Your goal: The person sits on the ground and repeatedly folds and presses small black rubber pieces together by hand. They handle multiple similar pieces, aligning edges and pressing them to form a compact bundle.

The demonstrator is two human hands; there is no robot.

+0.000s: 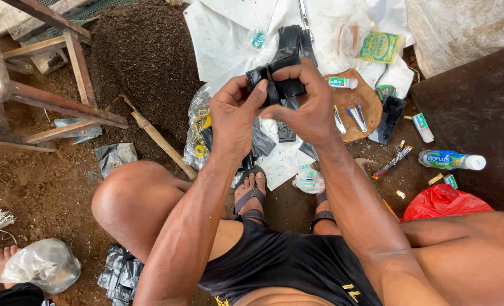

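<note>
A bundle of black plastic bags is held up between both hands, above the white sheet that is spread on the dirt ground. The left hand is closed on the bundle's left end, with the thumb pressed against its front. The right hand is curled over the right end, the fingers bent tightly round the black plastic. The bundle is kept clear of the sheet, over its near edge.

A round wooden board is set at the right edge of the sheet, and nail clippers and a small white tube are laid on it. A plastic bottle is seen lying on the ground near the right, with a red plastic bag just beside it. A wooden stick is laid on the dirt left of the sheet. More black bags are piled on the ground by the left knee.
</note>
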